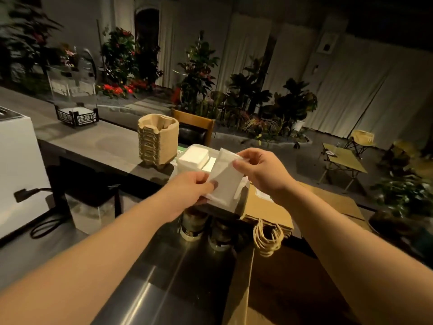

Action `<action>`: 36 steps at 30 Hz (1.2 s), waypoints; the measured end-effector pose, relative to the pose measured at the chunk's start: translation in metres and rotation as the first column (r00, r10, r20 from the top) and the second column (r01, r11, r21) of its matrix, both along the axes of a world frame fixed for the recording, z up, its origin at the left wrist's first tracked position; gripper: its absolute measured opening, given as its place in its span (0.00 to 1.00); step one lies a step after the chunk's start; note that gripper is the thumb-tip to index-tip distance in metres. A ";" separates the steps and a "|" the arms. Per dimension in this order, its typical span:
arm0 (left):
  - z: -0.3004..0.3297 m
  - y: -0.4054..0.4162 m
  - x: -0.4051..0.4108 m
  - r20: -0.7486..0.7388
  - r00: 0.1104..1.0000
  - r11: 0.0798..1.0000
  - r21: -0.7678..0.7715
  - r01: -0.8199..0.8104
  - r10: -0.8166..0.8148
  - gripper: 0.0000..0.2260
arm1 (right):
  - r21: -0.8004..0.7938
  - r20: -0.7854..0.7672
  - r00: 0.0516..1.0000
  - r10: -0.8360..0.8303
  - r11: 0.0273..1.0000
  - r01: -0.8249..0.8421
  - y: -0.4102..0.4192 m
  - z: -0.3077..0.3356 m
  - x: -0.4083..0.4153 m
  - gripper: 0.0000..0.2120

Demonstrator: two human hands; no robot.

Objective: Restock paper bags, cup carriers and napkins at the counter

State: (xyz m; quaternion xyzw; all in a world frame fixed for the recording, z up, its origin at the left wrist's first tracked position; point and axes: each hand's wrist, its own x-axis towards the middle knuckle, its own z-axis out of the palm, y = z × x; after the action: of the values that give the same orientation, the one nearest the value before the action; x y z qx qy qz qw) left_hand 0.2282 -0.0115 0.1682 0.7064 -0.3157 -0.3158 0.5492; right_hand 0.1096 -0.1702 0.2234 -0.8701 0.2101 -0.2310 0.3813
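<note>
A white box (pixel 16 170) stands at the counter's (pixel 98 144) left end, a clear stand (pixel 75 99) behind it near the far edge. Further along, the stacked cup carriers (pixel 157 141) sit upright, just left of a tub of napkins (pixel 194 158). Above the tub the left hand (pixel 189 191) pinches the lower end of a white napkin pack (pixel 226 179), and the right hand (pixel 260 170) pinches its upper corner. Under the right wrist lie paper bags (pixel 269 209), handles hanging over the counter's near edge
</note>
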 end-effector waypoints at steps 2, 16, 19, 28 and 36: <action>0.012 -0.017 0.023 0.078 0.997 0.998 0.059 -0.014 0.009 0.09 | -0.025 0.007 1.000 -0.012 1.000 0.012 -0.019 0.006 0.024 0.05; 0.020 -0.104 0.106 0.448 0.890 0.960 0.202 -0.193 0.085 0.20 | -0.064 -0.106 0.988 -0.110 0.993 0.103 -0.106 -0.025 0.137 0.06; 0.012 -0.108 0.112 0.500 0.864 0.945 0.250 -0.213 0.063 0.24 | -0.116 -0.169 0.977 -0.127 0.987 0.108 -0.112 -0.032 0.148 0.02; -0.004 -0.123 0.118 0.873 0.462 0.959 0.249 -0.139 -0.159 0.25 | -0.550 -0.273 0.892 -0.361 0.819 0.163 -0.114 -0.049 0.140 0.13; -0.013 -0.137 0.123 0.716 0.347 0.776 0.627 0.063 -0.606 0.19 | -0.548 -0.292 0.920 -0.263 0.834 0.065 -0.109 -0.073 0.119 0.08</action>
State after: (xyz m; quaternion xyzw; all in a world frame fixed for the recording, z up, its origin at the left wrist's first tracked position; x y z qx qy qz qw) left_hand 0.3515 -0.1489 0.1547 0.7909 -0.6077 -0.0708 0.0119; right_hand 0.2288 -0.2790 0.1504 -0.9464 0.2787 -0.1510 0.0619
